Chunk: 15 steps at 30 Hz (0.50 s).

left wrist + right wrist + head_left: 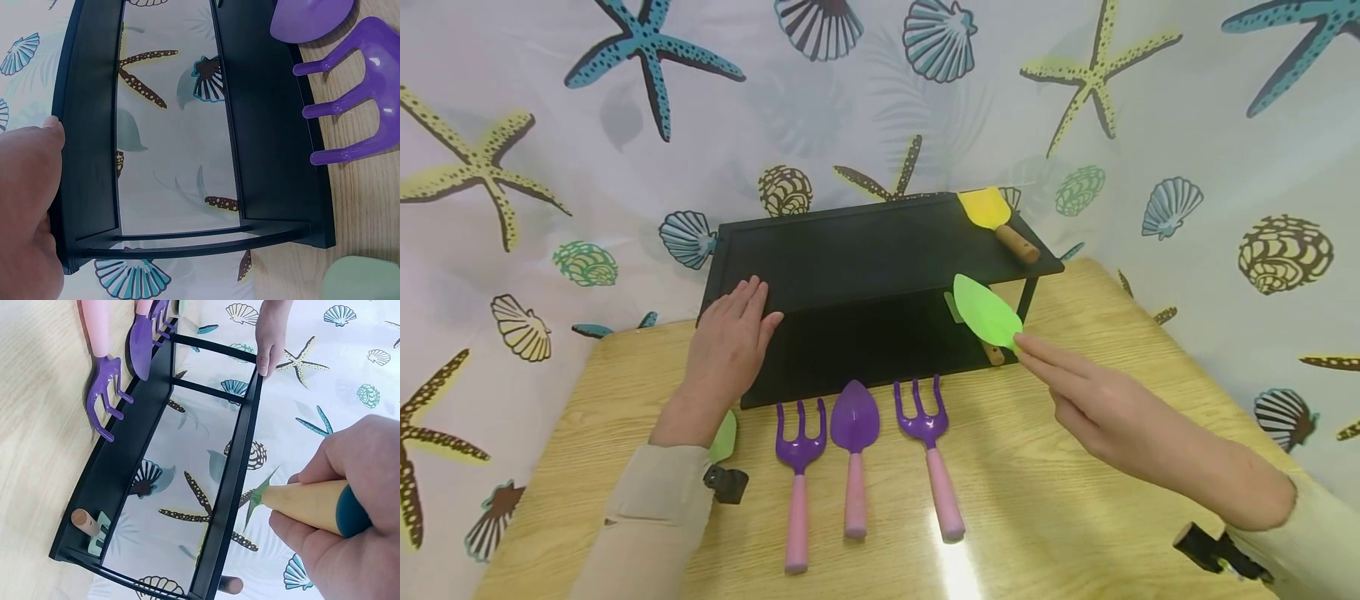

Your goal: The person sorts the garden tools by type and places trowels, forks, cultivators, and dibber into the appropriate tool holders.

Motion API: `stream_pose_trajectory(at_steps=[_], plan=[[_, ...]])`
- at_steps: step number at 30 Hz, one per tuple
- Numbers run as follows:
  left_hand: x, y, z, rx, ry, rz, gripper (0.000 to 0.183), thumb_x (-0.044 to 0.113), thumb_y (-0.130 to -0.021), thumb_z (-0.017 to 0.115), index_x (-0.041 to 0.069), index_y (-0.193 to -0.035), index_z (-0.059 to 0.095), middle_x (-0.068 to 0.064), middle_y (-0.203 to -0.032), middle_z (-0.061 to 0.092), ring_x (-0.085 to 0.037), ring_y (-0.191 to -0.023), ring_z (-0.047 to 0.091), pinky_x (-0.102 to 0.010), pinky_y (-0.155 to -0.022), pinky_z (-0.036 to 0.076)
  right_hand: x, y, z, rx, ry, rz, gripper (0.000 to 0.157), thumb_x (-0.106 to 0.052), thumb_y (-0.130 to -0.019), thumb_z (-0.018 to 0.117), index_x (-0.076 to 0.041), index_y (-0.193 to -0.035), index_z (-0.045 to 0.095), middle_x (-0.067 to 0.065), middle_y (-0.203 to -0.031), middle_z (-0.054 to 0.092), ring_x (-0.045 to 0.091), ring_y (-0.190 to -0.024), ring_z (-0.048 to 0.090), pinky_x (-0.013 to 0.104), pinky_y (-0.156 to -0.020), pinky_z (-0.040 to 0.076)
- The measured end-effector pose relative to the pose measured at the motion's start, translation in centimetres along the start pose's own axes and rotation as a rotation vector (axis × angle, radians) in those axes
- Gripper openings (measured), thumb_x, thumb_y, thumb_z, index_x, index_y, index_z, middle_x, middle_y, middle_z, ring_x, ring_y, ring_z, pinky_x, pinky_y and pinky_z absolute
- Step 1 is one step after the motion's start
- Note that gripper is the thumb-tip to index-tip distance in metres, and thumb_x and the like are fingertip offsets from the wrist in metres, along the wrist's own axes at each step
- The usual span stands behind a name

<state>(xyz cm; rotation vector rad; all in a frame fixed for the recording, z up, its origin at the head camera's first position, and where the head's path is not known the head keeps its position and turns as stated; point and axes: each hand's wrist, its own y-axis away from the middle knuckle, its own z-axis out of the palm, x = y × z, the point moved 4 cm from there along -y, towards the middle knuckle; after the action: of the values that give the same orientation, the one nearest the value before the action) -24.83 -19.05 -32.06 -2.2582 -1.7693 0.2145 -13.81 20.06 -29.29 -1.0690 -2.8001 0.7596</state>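
My right hand (1105,408) grips a small garden trowel with a leaf-shaped green blade (985,312), raised before the right end of a black two-tier shelf (850,250). Its yellow handle (306,503) with a teal end shows between thumb and fingers in the right wrist view. My left hand (722,346) rests on the shelf's top board at the left front, fingers straight. On that board's right end lies a yellow shovel (987,208) with a wooden handle. A green toothed tool (98,534) with a wooden handle lies on the lower tier.
Before the shelf lie a purple fork (801,450), a purple trowel (855,421) and another purple fork (925,425), all pink-handled. A green tool (724,437) is partly hidden by my left wrist. Behind the wooden table (1060,508) hangs a seashell-patterned cloth (865,108).
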Motion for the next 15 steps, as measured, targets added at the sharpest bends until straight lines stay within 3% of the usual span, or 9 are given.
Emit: stream_pose_trajectory(at_steps=[2, 4, 8, 10, 15], plan=[[0.0, 0.0, 0.0, -0.004, 0.0, -0.003, 0.06, 0.037, -0.107, 0.038, 0.0, -0.154, 0.03, -0.019, -0.16, 0.031, -0.034, -0.15, 0.028, -0.05, -0.124, 0.023, 0.1, -0.6, -0.1, 0.001, 0.013, 0.004, 0.064, 0.013, -0.082, 0.057, 0.0, -0.144, 0.049, 0.014, -0.151, 0.049, 0.022, -0.133, 0.054, -0.005, -0.102, 0.025], [0.0, 0.0, 0.1, -0.008, 0.0, -0.005, 0.06, 0.037, -0.107, 0.038, 0.0, -0.154, 0.03, -0.019, -0.16, 0.031, -0.034, -0.15, 0.027, -0.05, -0.124, 0.023, 0.1, -1.4, -0.2, -0.002, 0.023, 0.005, 0.061, 0.013, -0.083, 0.057, 0.002, -0.143, 0.05, 0.016, -0.15, 0.049, 0.029, -0.129, 0.057, 0.002, -0.1, 0.038], [0.0, 0.0, 0.1, -0.011, -0.003, -0.008, 0.06, 0.037, -0.107, 0.037, 0.0, -0.154, 0.029, -0.019, -0.161, 0.031, -0.034, -0.151, 0.027, -0.05, -0.124, 0.023, 0.2, -3.0, -0.2, -0.034, 0.015, 0.018, 0.058, 0.013, -0.084, 0.055, 0.005, -0.142, 0.05, 0.019, -0.151, 0.047, 0.037, -0.129, 0.056, 0.032, -0.092, 0.056], [0.0, 0.0, 0.1, -0.008, -0.004, -0.007, 0.06, 0.037, -0.107, 0.037, 0.0, -0.154, 0.03, -0.019, -0.16, 0.031, -0.034, -0.15, 0.027, -0.05, -0.124, 0.023, 0.4, -3.8, -0.2, -0.056, 0.006, 0.028, 0.056, 0.013, -0.085, 0.054, 0.007, -0.141, 0.049, 0.022, -0.151, 0.046, 0.04, -0.131, 0.054, 0.044, -0.089, 0.058], [0.0, -0.1, 0.1, -0.007, -0.008, -0.007, 0.06, 0.037, -0.108, 0.037, 0.0, -0.154, 0.03, -0.019, -0.16, 0.031, -0.034, -0.15, 0.027, -0.049, -0.124, 0.023, 1.0, -5.8, 0.2, -0.123, -0.007, 0.063, 0.051, 0.011, -0.089, 0.051, 0.011, -0.14, 0.048, 0.026, -0.151, 0.043, 0.041, -0.133, 0.051, 0.047, -0.092, 0.056]])
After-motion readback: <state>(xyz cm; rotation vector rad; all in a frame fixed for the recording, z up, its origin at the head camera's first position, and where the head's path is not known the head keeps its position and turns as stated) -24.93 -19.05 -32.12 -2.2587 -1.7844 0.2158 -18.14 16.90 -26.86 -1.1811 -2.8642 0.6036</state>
